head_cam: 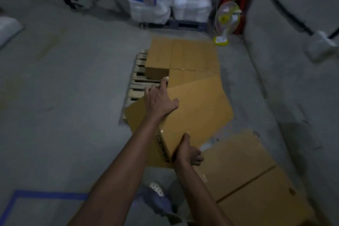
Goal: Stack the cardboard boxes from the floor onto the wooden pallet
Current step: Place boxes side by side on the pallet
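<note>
A person holds a tilted brown cardboard box (194, 108) at centre frame, over the near end of the slatted wooden pallet (139, 86). The left hand (159, 101) lies splayed along its far edge; the right hand (187, 152) curls under its near corner. Placement appears under way: next, squaring it against the stacked brown boxes (183, 57) above.

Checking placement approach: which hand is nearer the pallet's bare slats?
Left: the left hand lies on the carried box, fingers reaching over the slats; the right hand grips the box's near corner, farther back.
</note>
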`<state>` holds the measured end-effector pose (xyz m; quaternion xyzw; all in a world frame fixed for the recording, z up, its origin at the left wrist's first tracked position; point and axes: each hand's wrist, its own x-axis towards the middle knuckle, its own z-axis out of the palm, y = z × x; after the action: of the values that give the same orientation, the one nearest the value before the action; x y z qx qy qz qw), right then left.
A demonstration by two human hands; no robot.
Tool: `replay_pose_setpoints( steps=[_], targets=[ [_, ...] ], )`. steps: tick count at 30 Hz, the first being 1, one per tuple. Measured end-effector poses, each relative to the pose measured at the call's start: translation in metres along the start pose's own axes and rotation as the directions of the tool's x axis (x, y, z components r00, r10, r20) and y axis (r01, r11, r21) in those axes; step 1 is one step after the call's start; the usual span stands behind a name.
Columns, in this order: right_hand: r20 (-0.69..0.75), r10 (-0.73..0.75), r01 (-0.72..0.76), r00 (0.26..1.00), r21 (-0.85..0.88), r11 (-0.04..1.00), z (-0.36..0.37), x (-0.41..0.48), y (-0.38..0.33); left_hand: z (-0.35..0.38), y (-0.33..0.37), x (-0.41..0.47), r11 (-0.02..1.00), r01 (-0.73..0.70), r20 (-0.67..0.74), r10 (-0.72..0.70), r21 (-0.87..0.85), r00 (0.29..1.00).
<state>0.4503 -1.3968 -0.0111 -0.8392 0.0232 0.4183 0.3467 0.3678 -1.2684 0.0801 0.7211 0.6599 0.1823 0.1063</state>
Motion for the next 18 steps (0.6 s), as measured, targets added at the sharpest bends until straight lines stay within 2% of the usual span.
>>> replay_pose_setpoints(
  steps=[5,8,11,18],
  targets=[
    [0.117,-0.12,0.142,0.986,-0.198,0.97,0.076,-0.043,-0.026,-0.039,-0.105,0.024,0.969,0.233,-0.091,-0.226,0.076,0.97],
    [0.165,-0.178,0.224,0.97,-0.321,0.92,0.106,-0.057,-0.035,-0.049,-0.158,0.02,0.914,0.405,-0.074,-0.402,0.032,0.913],
    [0.274,-0.21,0.314,0.939,-0.429,0.847,0.136,-0.062,-0.044,-0.054,-0.199,0.015,0.842,0.539,-0.033,-0.539,-0.005,0.842],
    [0.385,-0.222,0.414,0.896,-0.546,0.728,0.218,-0.062,-0.077,-0.049,-0.271,0.052,0.725,0.689,0.024,-0.689,-0.014,0.725]
  ],
)
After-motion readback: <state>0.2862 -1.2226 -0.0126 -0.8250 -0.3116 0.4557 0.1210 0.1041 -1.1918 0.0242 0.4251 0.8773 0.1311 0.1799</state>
